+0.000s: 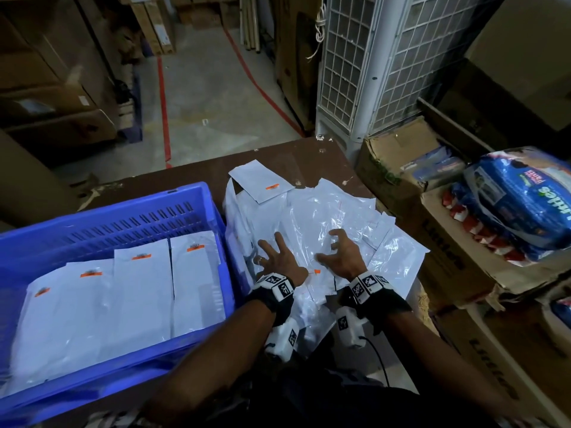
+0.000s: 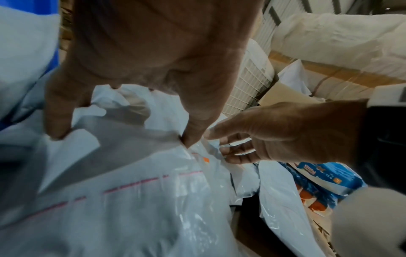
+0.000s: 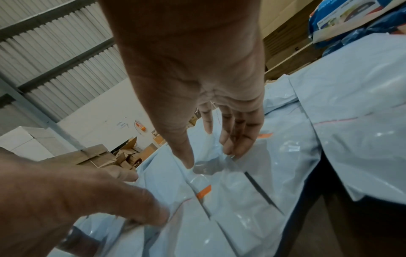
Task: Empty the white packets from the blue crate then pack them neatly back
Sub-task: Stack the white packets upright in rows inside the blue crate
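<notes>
The blue crate (image 1: 123, 205) stands on the left of the brown table (image 1: 185, 180) and holds several white packets (image 1: 139, 288) with orange labels, lying in overlapping rows. To its right a loose pile of white packets (image 1: 324, 211) spreads over the table. Both hands rest on this pile. My left hand (image 1: 275, 257) lies with its fingers spread, and in the left wrist view its fingertips (image 2: 57, 128) press on a packet (image 2: 131, 191). My right hand (image 1: 340, 254) touches the glossy top packet (image 3: 219, 173) with bent fingertips (image 3: 230, 149), thumb apart.
Worn cardboard boxes (image 1: 448, 242) crowd the table's right side, with blue diaper packs (image 1: 519, 205) on top. A white grilled cooler (image 1: 370, 72) stands behind the table's far right corner. Beyond the far edge is concrete floor with red lines (image 1: 165, 118).
</notes>
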